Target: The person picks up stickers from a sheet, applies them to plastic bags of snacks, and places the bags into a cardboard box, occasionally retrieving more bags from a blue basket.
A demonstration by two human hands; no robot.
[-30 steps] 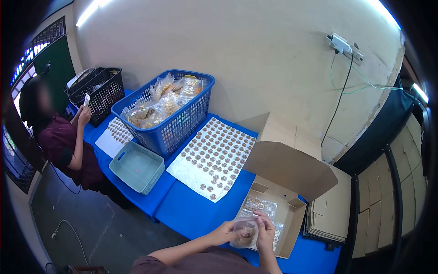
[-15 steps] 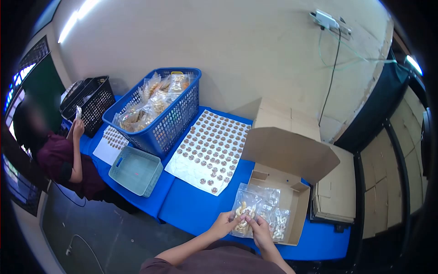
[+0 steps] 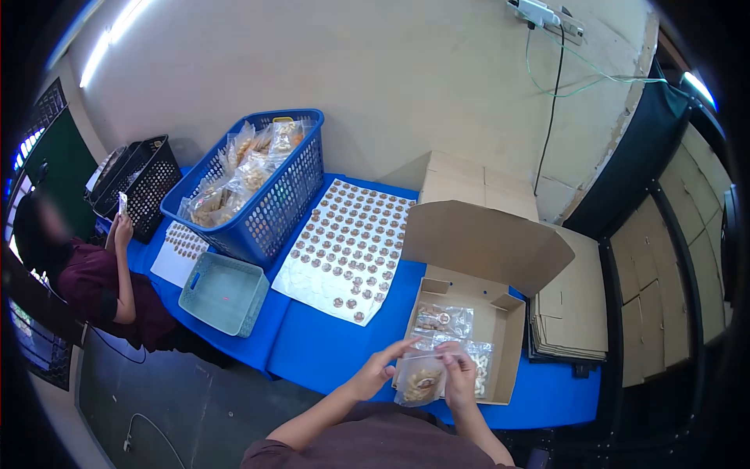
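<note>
A clear plastic bag of pale yellow snack pieces (image 3: 420, 388) hangs tilted in front of me, a round brown sticker on its face. My right hand (image 3: 461, 377) pinches the bag's upper right edge between thumb and fingers. At its upper left is my left hand (image 3: 376, 374), thumb and fingers apart, fingertips right by the bag's top. Behind the bag stands an open cardboard box (image 3: 509, 344). In it lie a stickered packet with brownish contents (image 3: 442, 319) and a packet of white pieces (image 3: 482, 366).
A sheet of round stickers (image 3: 344, 250) lies on the blue-covered table (image 3: 312, 344). Left of it are a grey-green tray (image 3: 223, 297) and a blue basket (image 3: 285, 203) full of bagged snacks. Flattened cardboard (image 3: 570, 313) is stacked at right. Another person (image 3: 109, 281) holds a small packet at left.
The bag has turned upright and come lower, its sticker facing up to me. My left fingers have spread off its middle; my right hand has shifted to its upper edge. The view has shifted slightly.
</note>
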